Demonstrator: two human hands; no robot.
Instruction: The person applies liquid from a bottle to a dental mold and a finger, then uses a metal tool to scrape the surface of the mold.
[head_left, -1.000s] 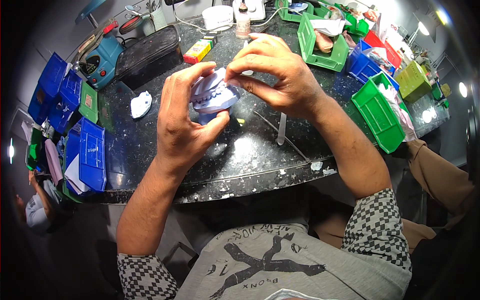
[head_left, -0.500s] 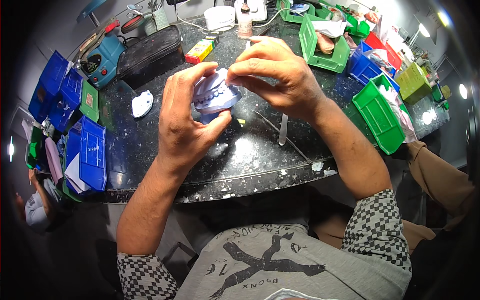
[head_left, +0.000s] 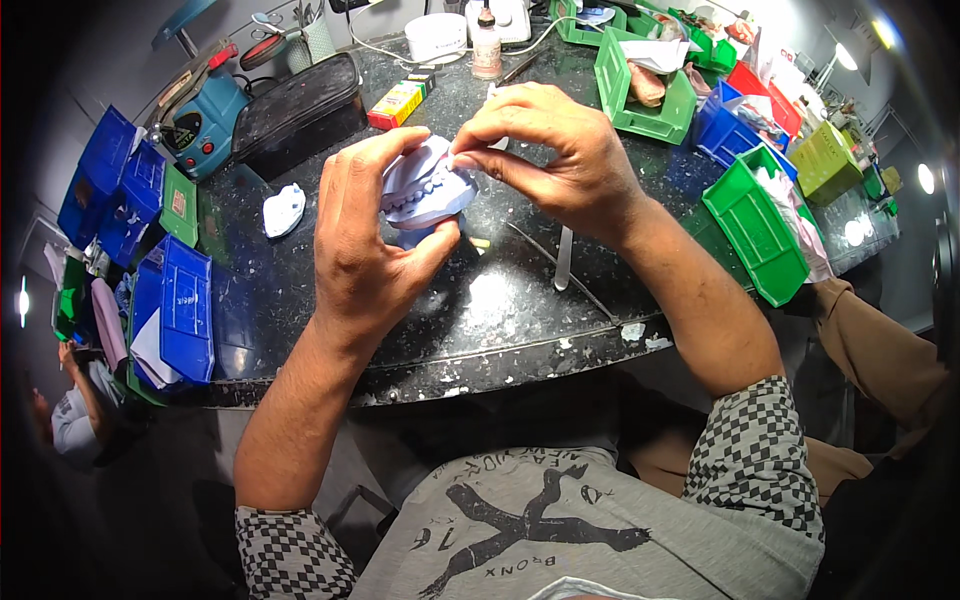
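A pale bluish-white dental plaster model (head_left: 428,208), with upper and lower teeth set together, is gripped in my left hand (head_left: 350,235). Its thumb presses underneath while the fingers reach over the top. My right hand (head_left: 570,165) pinches thumb and index finger together against the model's right side. Whatever lies between those fingertips is hidden. Below the right hand, a flat metal spatula (head_left: 564,262) and a thin metal instrument (head_left: 590,292) lie on the black bench (head_left: 400,335). A small yellowish piece (head_left: 480,243) rests below the model. Another white plaster piece (head_left: 284,210) lies to the left.
At the back left stand a black case (head_left: 300,112) and a teal machine (head_left: 205,125). A yellow-red carton (head_left: 402,100), dropper bottle (head_left: 487,50) and white tub (head_left: 436,38) stand behind my hands. Blue bins (head_left: 187,310) line the left, green bins (head_left: 757,230) the right, beside a seated person's leg (head_left: 880,350).
Both hands and the model have shifted very slightly left. The model is tipped a little differently, and my right-hand fingers have changed their pose slightly at its side.
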